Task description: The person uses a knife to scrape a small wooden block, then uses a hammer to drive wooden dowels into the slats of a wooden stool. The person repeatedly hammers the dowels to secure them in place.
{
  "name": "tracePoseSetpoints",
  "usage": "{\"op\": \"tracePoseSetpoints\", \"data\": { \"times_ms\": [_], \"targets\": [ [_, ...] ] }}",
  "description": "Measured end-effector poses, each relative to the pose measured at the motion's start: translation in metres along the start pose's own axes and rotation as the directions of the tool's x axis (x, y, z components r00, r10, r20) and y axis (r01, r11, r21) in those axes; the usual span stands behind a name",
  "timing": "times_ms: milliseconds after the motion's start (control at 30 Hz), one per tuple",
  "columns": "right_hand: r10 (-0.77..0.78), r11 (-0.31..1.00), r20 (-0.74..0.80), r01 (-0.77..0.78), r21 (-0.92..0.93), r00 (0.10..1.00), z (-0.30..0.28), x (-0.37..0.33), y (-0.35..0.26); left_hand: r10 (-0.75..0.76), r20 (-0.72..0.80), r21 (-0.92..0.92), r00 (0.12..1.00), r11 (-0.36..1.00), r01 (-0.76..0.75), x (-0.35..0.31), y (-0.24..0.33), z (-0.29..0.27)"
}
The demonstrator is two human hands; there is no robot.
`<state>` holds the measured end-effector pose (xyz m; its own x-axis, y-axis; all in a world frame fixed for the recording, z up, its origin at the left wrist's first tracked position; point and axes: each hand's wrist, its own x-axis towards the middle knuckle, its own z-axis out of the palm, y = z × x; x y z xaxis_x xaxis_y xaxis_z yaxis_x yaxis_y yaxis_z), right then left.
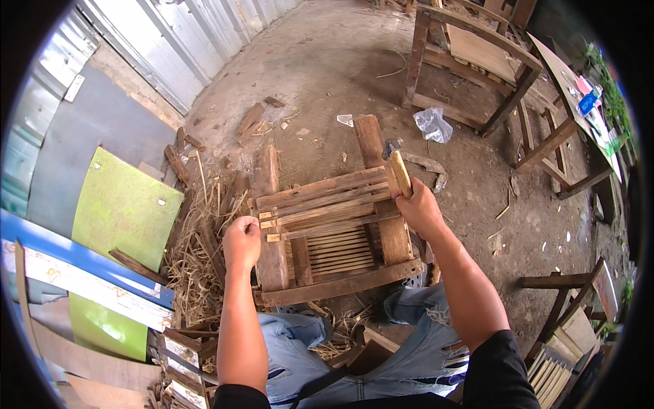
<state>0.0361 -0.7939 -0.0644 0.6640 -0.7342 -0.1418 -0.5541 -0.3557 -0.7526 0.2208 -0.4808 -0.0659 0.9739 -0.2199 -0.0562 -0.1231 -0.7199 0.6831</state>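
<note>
In front of my knees lies a wooden chair frame (276,262) with two thick posts and a curved lower rail. Several loose-looking wooden slats (320,191) run across it, and thin strips (340,249) fill the panel below. My right hand (420,210) is wrapped round the wooden handle of a hammer (400,174), whose dark metal head points away from me over the right post. At the left post, my left hand (242,240) is closed beside the slat ends, fingertips curled in. Whatever is between those fingers is hidden.
Wood scraps and shavings (197,262) are heaped left of the frame. Green panels (126,211) lean by the metal wall. Another wooden chair frame (449,102) and a table (565,88) stand at the far right. A plastic bag (432,125) lies on the floor.
</note>
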Motion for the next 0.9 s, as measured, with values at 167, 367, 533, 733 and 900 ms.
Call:
{"op": "tracePoseSetpoints", "data": {
  "times_ms": [167, 367, 533, 733, 900],
  "targets": [
    [0.044, 0.995, -0.013, -0.042, 0.093, 0.999, -0.01, 0.002, 0.004, 0.086, -0.036, -0.067, 0.996, 0.994, -0.088, -0.006, 0.012, -0.004],
    [0.079, 0.991, -0.109, -0.066, 0.12, 0.991, -0.024, 0.003, -0.002, 0.156, 0.114, -0.376, 0.981, 0.921, -0.103, -0.026, 0.057, 0.024],
    [0.086, 0.96, -0.107, -0.053, 0.276, 0.991, -0.037, -0.005, -0.003, 0.358, 0.194, -0.487, 0.913, 0.843, -0.227, -0.042, 0.099, 0.087],
    [0.104, 0.937, -0.108, -0.062, 0.344, 0.989, -0.055, -0.018, -0.005, 0.412, 0.212, -0.311, 0.886, 0.888, -0.338, -0.039, 0.136, 0.153],
    [0.119, 0.916, -0.114, -0.065, 0.395, 0.986, -0.06, -0.015, -0.004, 0.542, 0.111, -0.222, 0.833, 0.831, -0.511, -0.031, 0.125, 0.174]
  ]
}}
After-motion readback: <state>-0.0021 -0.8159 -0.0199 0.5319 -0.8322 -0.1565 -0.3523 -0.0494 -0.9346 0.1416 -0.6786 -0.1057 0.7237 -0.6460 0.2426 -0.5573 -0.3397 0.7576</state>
